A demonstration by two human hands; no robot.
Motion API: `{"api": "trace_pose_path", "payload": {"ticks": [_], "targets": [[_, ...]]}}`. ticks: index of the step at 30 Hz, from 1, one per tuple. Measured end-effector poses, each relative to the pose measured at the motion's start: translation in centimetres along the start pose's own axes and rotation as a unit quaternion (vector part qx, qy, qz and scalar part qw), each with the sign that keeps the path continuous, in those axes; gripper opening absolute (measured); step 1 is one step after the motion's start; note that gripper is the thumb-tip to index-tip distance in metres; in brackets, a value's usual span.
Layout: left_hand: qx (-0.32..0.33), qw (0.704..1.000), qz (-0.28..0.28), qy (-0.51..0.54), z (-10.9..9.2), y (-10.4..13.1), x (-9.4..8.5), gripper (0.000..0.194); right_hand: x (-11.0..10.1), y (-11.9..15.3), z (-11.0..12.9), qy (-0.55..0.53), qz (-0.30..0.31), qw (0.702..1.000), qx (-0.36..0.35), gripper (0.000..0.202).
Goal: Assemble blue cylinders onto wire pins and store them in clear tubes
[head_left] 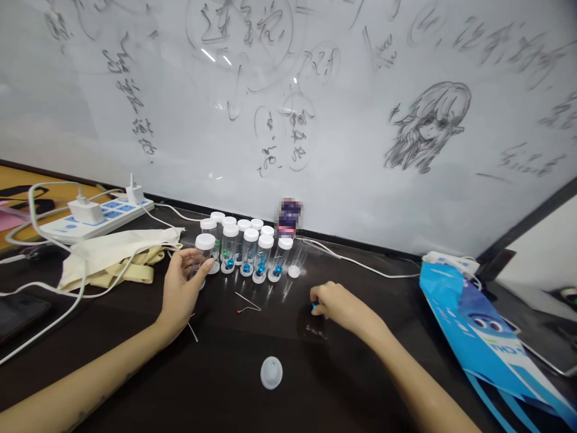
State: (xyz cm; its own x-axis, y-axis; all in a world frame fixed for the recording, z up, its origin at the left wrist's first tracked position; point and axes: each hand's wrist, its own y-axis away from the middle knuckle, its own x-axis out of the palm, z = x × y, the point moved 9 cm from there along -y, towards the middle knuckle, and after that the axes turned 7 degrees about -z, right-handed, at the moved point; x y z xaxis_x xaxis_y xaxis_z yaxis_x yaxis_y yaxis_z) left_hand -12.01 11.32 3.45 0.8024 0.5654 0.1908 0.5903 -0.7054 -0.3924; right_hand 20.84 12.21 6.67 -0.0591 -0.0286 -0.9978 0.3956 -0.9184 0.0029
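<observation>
My left hand [183,279] is closed around a clear tube with a white cap [205,242], at the near left end of a cluster of similar tubes. Several of those capped tubes [250,251] hold small blue pieces; green shows in some. My right hand [331,304] pinches a small shiny blue piece [314,306] low over the dark table; its exact kind is hidden by the fingers. Between the hands lies a bent thin wire with a red tip [246,305]. A round white cap [271,373] rests nearer to me. Just below my right hand is a small see-through item [315,332].
An uncapped-looking clear tube [301,258] stands right of the cluster. To the left are a white power strip [112,211], cables and a cream cloth bag [117,255]. A blue printed bag [491,337] lies at the right. A whiteboard [342,180] rises behind the table.
</observation>
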Motion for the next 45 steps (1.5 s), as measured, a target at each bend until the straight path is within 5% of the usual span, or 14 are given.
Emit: {"api": "trace_pose_path", "payload": {"ticks": [6, 12, 20, 27, 28, 30, 32, 34, 38, 42, 45], "targets": [[-0.002, 0.998, -0.026, -0.055, 1.0, 0.0, -1.0, 0.039, -0.2, 1.0, 6.2, -0.046, -0.014, 0.995, -0.086, 0.006], [-0.011, 0.994, 0.014, -0.109, 0.9, 0.3, -2.1, 0.051, 0.8, 2.4, 12.1, -0.151, -0.025, 0.972, -0.178, 0.011], [-0.021, 0.983, 0.071, -0.170, 0.8, 0.7, -4.4, 0.042, 0.0, 0.9, 10.4, -0.211, -0.094, 0.964, -0.133, 0.021], [0.074, 0.962, 0.113, -0.239, -2.0, -1.9, -6.3, 0.020, 0.9, -0.9, 10.8, -0.107, -0.081, 0.979, -0.151, 0.015], [0.101, 0.951, 0.131, -0.261, -2.4, -2.6, -6.3, 0.022, 1.2, -1.2, 10.8, -0.102, -0.077, 0.980, -0.152, 0.013], [0.209, 0.872, 0.212, -0.389, -2.8, -3.2, -5.1, 0.028, 1.8, -1.6, 10.9, -0.090, -0.072, 0.981, -0.157, 0.016], [0.236, 0.808, 0.282, -0.460, -1.6, -3.7, -4.5, 0.031, 2.2, -1.9, 11.0, -0.076, -0.073, 0.981, -0.161, 0.017], [0.231, 0.792, 0.311, -0.473, -0.9, -4.3, -4.6, 0.023, 2.5, -2.0, 11.1, -0.065, -0.077, 0.981, -0.168, 0.015], [0.212, 0.799, 0.317, -0.464, -2.3, -5.7, -4.7, 0.020, 3.0, -2.0, 11.1, -0.058, -0.084, 0.976, -0.190, 0.005], [0.206, 0.817, 0.260, -0.472, -6.8, -8.2, -4.1, 0.034, 3.6, -2.2, 10.8, -0.067, -0.097, 0.972, -0.201, 0.004], [0.167, 0.863, 0.195, -0.435, -9.4, -10.4, -3.3, 0.040, 3.9, -2.4, 10.7, -0.079, -0.109, 0.970, -0.205, 0.006]]}}
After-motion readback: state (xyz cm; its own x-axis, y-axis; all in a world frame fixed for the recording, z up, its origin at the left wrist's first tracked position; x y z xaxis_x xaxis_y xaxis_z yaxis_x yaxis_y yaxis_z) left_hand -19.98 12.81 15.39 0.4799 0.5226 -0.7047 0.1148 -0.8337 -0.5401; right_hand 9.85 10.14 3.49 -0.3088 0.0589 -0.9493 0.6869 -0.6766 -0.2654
